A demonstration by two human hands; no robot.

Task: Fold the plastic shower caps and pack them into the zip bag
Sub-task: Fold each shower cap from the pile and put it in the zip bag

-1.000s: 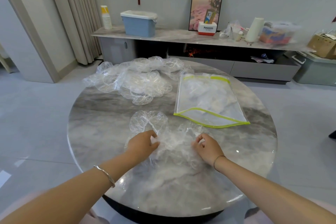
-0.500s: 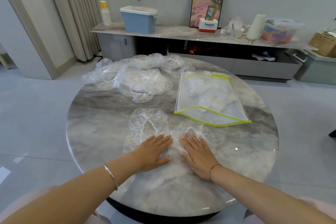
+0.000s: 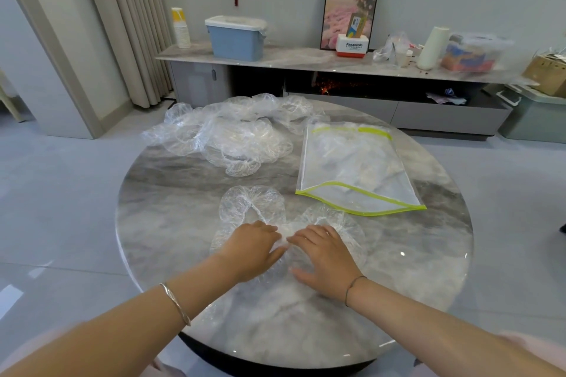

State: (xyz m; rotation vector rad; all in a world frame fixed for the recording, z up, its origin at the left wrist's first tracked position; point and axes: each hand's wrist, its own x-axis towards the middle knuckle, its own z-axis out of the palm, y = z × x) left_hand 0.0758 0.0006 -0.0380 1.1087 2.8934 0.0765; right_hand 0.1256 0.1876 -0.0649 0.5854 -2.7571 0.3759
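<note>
1. Plastic film first: one shower cap (image 3: pixel 254 208) lies spread on the near part of the marble counter (image 3: pixel 171 208), under both hands.
2. R hand (image 3: pixel 324 260) is released, fingers straight & spread, pressing the cap flat. L hand (image 3: pixel 251 249) rests on it palm-down w/ fingertips bent; whether it pinches the film we can't tell.
3. Risks, as we judge them: thin film on polished stone is slippery, so a fold may slide or spring open once the pressure lifts. Trapped air could puff it up, and the elastic rim may drag the fold crooked.
4. A bulky fold would prob. jam at the bag's mouth.
5. Zip bag (image 3: pixel 352 168) lies flat beyond the cap to the right, apart from it. It holds some pale crumpled stuff, prob. caps already packed. Open or zipped, we can't tell.
6. Loose pile of caps (image 3: pixel 232 138) sits far-left on the counter, reaching close to the bag's far corner.
7. Behind, on the low cabinet (image 3: pixel 306 60): blue bin (image 3: pixel 235 40) w/ white lid, contents hidden; clear lidded box (image 3: pixel 473 52) w/ coloured items.
</note>
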